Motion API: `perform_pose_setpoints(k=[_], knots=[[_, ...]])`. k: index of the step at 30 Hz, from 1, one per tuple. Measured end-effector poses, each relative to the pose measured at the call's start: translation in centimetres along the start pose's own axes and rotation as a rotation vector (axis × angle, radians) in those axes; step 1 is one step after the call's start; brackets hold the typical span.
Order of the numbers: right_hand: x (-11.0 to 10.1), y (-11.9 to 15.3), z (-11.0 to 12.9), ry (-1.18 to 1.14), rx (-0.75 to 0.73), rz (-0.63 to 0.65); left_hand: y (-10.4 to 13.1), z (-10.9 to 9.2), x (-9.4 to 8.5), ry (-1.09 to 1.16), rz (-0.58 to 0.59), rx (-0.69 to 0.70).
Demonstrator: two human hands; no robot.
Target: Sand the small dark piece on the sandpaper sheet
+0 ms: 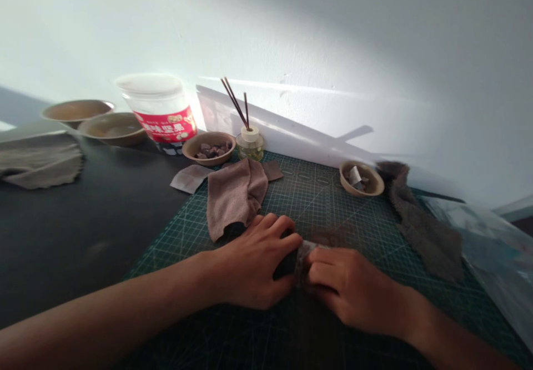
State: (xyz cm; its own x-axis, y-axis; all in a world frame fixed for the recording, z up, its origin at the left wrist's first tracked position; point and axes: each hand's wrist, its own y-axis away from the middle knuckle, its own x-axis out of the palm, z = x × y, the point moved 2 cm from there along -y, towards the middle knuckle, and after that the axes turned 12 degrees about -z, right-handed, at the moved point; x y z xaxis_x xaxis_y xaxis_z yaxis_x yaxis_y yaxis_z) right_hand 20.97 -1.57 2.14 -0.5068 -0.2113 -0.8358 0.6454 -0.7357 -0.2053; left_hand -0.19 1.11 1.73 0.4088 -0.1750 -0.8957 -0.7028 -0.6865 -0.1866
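Note:
My left hand is closed around a dark, rounded object whose kind I cannot make out, low over the green cutting mat. My right hand pinches a thin greyish piece against the right end of that object. Fingers cover most of both. Just beyond my left hand lies a crumpled brownish-pink cloth. A pale square piece of sheet and a brown one stick out on either side of the cloth.
Along the wall stand two bowls, a clear tub with a red label, a bowl of stones, a reed diffuser and a small bowl. Grey cloths lie left and right; plastic sheeting is at far right.

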Motion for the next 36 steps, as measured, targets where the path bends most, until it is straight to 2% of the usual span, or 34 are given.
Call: perform_pose_setpoints(k=[2, 4, 8, 10, 12, 14, 17, 19, 22, 26, 28, 31, 33, 36], knots=[[-0.1, -0.1, -0.4, 0.057, 0.056, -0.081, 0.0, 0.0, 0.0, -0.006, 0.001, -0.001], [-0.3, -0.1, -0.8, 0.077, 0.116, -0.097, 0.0, 0.0, 0.0, -0.008, -0.003, 0.000], [0.3, -0.1, -0.4, 0.008, 0.017, -0.010, -0.1, 0.0, 0.0, -0.001, 0.000, 0.004], [0.6, -0.3, -0.3, 0.029, 0.005, -0.075, -0.1, 0.0, 0.0, -0.003, 0.001, 0.001], [0.5, -0.5, -0.4, 0.066, 0.058, -0.133, 0.0, 0.0, 0.0, -0.010, -0.002, -0.004], [0.5, -0.5, -0.5, 0.061, 0.089, -0.098, 0.0, 0.0, -0.1, -0.011, -0.001, -0.002], [0.7, -0.4, -0.2, 0.004, 0.019, -0.035, -0.1, -0.1, -0.2, 0.000, 0.005, 0.005], [0.9, -0.4, -0.1, 0.008, -0.002, -0.090, -0.1, -0.1, -0.1, 0.001, 0.007, 0.002], [0.9, -0.5, -0.6, 0.054, 0.062, -0.157, -0.1, 0.0, -0.1, -0.011, 0.006, -0.008], [1.0, -0.5, -0.6, 0.006, 0.035, -0.086, -0.1, 0.0, -0.1, -0.001, 0.003, 0.004], [1.1, -0.6, -0.4, 0.004, -0.005, -0.104, -0.1, -0.1, -0.1, 0.002, 0.005, 0.003], [0.7, -0.7, -0.4, 0.057, 0.032, -0.152, -0.1, -0.1, -0.2, -0.005, 0.003, -0.006], [0.5, -0.6, -0.4, 0.056, 0.059, -0.098, -0.1, -0.1, -0.2, -0.007, 0.003, -0.003], [0.6, -0.4, -0.2, 0.004, 0.010, -0.023, -0.1, -0.1, -0.2, -0.004, 0.002, 0.005]])
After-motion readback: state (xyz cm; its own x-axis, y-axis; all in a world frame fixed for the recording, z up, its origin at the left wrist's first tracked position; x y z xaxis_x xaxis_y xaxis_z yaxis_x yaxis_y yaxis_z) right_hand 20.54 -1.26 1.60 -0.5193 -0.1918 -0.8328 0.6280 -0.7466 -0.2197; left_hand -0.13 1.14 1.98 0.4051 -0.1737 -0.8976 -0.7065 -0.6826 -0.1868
